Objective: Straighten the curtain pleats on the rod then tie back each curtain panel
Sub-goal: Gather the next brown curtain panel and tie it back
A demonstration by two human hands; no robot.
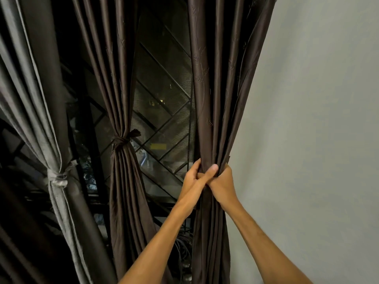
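Grips panel with left hand and right hand, fingers curled round gathered folds, hands touching. Hangs vertically through both fists; shows no tie.

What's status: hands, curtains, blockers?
Left hand, right hand both grip right panel, bunched, no knot visible. Middle panel, grey panel tied. Nothing blocking.
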